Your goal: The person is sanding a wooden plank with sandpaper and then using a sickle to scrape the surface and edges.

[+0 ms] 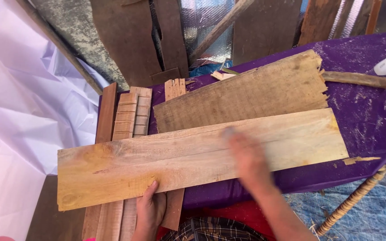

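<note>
Pale wood: long plank (193, 156) lies flat across purple cloth (371, 116) covering the bench, running from lower left up to the right. Its left end overhangs the cloth edge. A straight lengthwise line runs along the middle of its face; a knot and orange staining show near the left end.

Left hand (150, 209): at the plank's near edge, left of centre. Thumb lies on top of the face, the rest of the hand below the edge. Grip closed lightly on the plank's edge; fingers underneath are hidden.

Right hand (246, 156): on top of the plank, right of centre, heavily motion-blurred. A small greyish shape shows at the fingertips; cannot tell what it is, nor whether the hand is clasped around it or flat. Forearm comes up from lower right.

Behind the plank, touching its far edge: rough board (242, 93), darker, coarser, with a splintered right end. Left of that: short notched strips (132, 114) lying side by side, and narrow slats (108, 111) running toward the viewer beneath the plank. Sawdust and chips scattered on the cloth at right; one wood sliver (358, 159) just off the plank's right end.

Further out: white sheet (23, 98) at left, dark boards (139, 40) leaning at the back, a cane stick (354, 201) lower right, checked fabric (211, 230) at the bottom.
</note>
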